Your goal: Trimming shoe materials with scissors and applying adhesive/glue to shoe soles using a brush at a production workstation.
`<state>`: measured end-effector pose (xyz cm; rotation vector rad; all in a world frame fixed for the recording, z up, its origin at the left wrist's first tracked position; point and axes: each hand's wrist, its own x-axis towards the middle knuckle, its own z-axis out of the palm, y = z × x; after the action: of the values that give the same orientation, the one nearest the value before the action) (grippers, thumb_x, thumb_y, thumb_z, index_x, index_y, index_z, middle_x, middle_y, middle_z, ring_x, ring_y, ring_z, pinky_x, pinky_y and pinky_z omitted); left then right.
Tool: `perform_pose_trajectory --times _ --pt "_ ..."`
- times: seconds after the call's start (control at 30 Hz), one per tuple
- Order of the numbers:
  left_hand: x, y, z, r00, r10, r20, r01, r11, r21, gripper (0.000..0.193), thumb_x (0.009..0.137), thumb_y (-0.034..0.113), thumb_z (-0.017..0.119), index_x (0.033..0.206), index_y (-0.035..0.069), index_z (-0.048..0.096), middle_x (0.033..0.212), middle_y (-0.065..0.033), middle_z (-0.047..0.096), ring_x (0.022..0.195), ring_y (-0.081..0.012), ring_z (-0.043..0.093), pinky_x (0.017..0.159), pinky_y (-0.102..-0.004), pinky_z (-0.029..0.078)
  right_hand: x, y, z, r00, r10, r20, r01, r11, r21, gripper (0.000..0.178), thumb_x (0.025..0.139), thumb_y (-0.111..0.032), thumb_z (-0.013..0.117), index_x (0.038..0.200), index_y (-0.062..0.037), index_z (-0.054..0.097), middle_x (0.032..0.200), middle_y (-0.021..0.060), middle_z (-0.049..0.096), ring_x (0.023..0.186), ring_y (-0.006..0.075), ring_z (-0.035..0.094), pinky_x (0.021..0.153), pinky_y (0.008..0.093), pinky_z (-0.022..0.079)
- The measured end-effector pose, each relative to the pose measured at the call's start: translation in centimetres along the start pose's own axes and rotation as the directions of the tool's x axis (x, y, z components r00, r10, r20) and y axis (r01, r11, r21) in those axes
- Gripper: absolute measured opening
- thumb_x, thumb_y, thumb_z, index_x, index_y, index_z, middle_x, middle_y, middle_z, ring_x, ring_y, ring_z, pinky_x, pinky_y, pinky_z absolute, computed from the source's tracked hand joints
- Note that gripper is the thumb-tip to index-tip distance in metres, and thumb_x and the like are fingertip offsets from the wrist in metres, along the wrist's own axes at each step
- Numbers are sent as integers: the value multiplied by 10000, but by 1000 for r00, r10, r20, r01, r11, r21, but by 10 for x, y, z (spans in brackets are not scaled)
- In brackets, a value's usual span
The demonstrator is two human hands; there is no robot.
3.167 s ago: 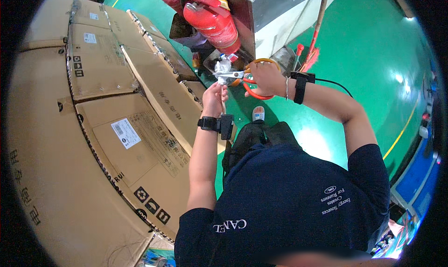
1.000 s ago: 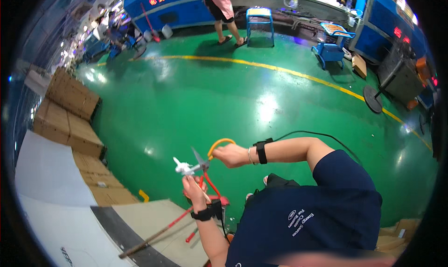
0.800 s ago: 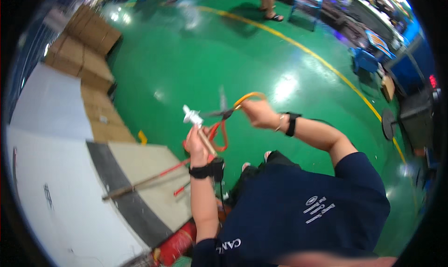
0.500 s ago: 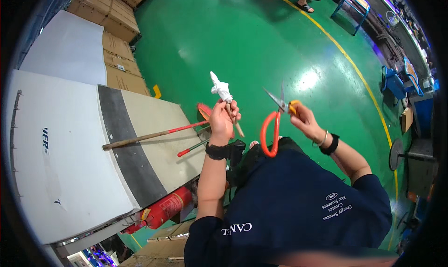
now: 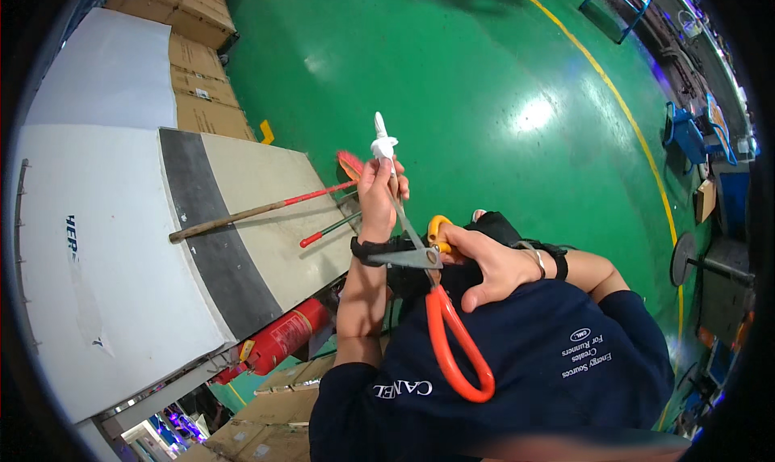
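My left hand (image 5: 378, 207) is closed around a slim stick whose upper end carries a crumpled white wrap (image 5: 383, 146). The wrap stands up above my fingers; it could be cloth or plastic film. Most of the stick is hidden by my hand. A pair of scissors (image 5: 408, 258) hangs from my right hand (image 5: 499, 270), with my fingers in the small yellow handle loop and the thumb stretched out. Its large red-orange loop points down over my dark shirt. The blades are spread, one reaching up beside my left hand, the other across my left wrist.
At the left stands a white and beige panelled surface with a dark stripe (image 5: 214, 228). A broom (image 5: 266, 218) and a green-handled tool (image 5: 327, 232) lean there, above a red fire extinguisher (image 5: 286, 337). Cardboard boxes (image 5: 202, 82) are stacked behind. Blue stools (image 5: 686, 131) stand right.
My right hand has brought the scissors left and down, close to my left wrist, and turned them so the blades point left. The white wrap now stands more upright.
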<state>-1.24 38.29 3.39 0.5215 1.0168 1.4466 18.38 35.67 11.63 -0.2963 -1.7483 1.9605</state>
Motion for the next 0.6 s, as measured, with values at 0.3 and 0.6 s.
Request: perform_pose_trajectory --times 0.3,0.6 --pt "-11 -10 -8 995 -100 14 101 978 -183 367 859 344 427 994 7 489 743 -64 516 578 -120 449 472 -246 350 -11 9 -30 990 133 35 -138 954 267 544 646 -431 698 885 -66 374 753 -29 297 647 69 269 563 192 260" --pt "-17 -32 17 991 -83 -106 68 988 -139 269 873 274 429 939 17 476 716 -50 495 567 -119 434 491 -254 348 -36 12 -63 939 198 -281 -224 973 -63 285 772 -185 558 972 -16 445 770 18 422 699 101 387 642 243 351"
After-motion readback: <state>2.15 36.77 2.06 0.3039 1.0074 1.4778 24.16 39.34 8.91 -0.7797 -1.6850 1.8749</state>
